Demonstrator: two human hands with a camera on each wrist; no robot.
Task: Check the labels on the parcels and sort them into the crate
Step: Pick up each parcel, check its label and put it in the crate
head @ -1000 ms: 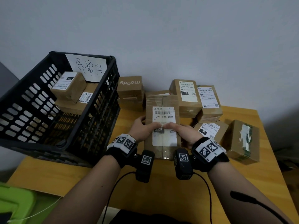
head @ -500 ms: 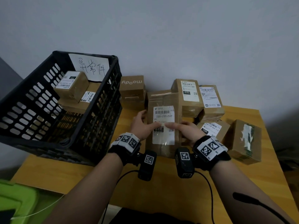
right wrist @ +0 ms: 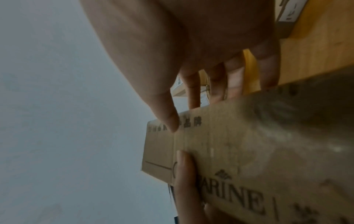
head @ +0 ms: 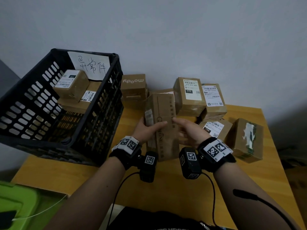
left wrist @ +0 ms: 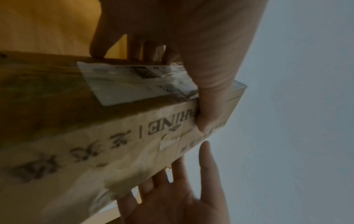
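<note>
A long brown parcel (head: 164, 113) is held above the table between both hands. Its printed side faces up and its white label (head: 148, 117) faces left. My left hand (head: 146, 130) grips the parcel's left side, thumb across the printed face and fingers behind the label (left wrist: 138, 84). My right hand (head: 189, 133) lies against the right side with straight fingers, the thumb tip touching the printed face (right wrist: 249, 151). The black crate (head: 106, 103) stands at the left with a handwritten paper sign (head: 90, 65). It holds a few labelled parcels (head: 71, 85).
More parcels sit at the back of the wooden table (head: 166, 188): a "moody" box (head: 133, 90), a box marked 070 (head: 189, 95), another labelled one (head: 214, 100), a 15H box (head: 214, 130) and a torn-tape box (head: 247, 140). A green bin (head: 16, 201) is lower left.
The parcel has been rolled about its long axis: the label that faced up now faces left and the printed side is on top. The right fingers have straightened.
</note>
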